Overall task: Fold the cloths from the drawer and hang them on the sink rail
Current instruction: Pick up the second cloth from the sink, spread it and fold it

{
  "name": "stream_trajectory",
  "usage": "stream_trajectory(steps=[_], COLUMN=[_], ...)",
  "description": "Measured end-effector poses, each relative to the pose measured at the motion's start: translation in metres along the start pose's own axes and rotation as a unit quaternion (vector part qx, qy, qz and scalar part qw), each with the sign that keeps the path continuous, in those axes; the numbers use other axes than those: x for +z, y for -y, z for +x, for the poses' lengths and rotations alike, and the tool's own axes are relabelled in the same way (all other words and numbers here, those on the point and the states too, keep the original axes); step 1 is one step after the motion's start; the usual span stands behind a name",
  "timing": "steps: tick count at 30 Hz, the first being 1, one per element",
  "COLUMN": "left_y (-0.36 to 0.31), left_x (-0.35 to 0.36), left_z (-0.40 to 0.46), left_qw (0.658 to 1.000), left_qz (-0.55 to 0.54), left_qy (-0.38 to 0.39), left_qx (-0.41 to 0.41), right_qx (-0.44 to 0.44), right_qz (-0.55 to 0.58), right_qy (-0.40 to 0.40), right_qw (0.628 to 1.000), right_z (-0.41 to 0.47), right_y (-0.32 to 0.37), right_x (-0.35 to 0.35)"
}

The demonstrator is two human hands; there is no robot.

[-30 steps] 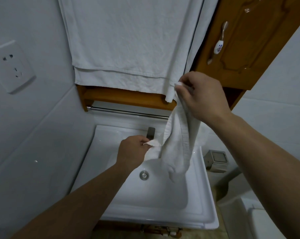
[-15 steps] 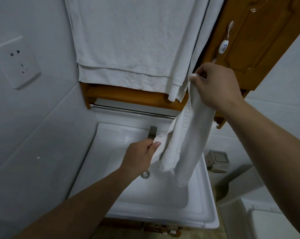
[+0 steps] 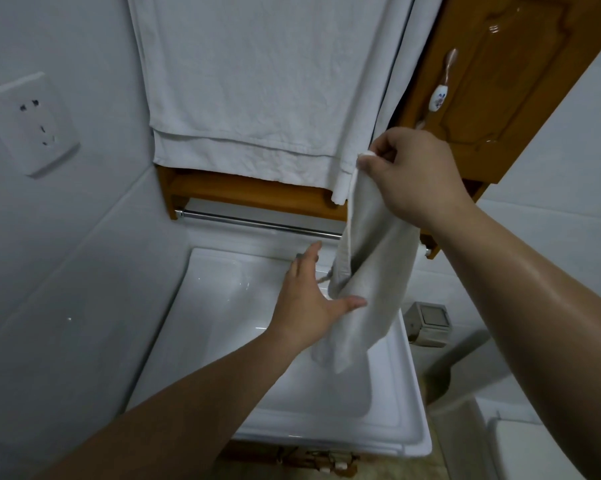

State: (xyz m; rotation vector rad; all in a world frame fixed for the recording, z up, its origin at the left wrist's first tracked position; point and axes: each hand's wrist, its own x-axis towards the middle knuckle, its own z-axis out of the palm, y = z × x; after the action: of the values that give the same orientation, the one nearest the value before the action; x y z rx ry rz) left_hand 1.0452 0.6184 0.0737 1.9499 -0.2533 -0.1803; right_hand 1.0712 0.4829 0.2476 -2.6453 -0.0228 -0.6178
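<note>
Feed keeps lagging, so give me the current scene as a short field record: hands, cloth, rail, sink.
right hand: pinches the small cloth's top edge
left hand: fingers spread, thumb against the cloth's lower part
small cloth: hangs bunched over the sink, not on the rail
rail: bare along its visible length
sink: white basin
large towel: hangs above the rail

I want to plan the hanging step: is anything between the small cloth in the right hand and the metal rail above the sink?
Nothing visible blocks it. The right hand pinches the cloth, which hangs before the rail's right end. The rest of the rail is bare. The open left hand is below.
</note>
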Motion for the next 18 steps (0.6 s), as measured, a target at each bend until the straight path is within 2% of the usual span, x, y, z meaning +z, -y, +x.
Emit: stream_trajectory(steps=[3,7,10,14,18], left_y=[-0.001,0.002,0.001,0.002,0.008], left_x=[0.003,0.002,-0.004,-0.003,-0.004], left_z=[0.002,-0.001,-0.007,0.0,0.002], left_qw=[1.0,0.996,0.992,0.998,0.993], left_qz=[-0.02,-0.077,-0.122,-0.056,-0.074], left_qy=[0.006,-0.042,-0.027,-0.013,-0.049], left_qx=[0.013,-0.004,-0.007,-0.031,-0.075], right_qx=[0.004,0.004,0.004,-0.023,-0.064], right_qz=[0.016,0.047,0.08,0.152,0.163], right_qy=[0.006,0.014,0.019,0.059,0.087], right_qw=[1.0,0.999,0.997,0.986,0.981], right_z=[-0.004,-0.009,-0.011,-0.015,-0.019], right_y=[0.005,0.011,0.014,0.019,0.024], right_x=[-0.002,-0.008,-0.014,-0.019,-0.017])
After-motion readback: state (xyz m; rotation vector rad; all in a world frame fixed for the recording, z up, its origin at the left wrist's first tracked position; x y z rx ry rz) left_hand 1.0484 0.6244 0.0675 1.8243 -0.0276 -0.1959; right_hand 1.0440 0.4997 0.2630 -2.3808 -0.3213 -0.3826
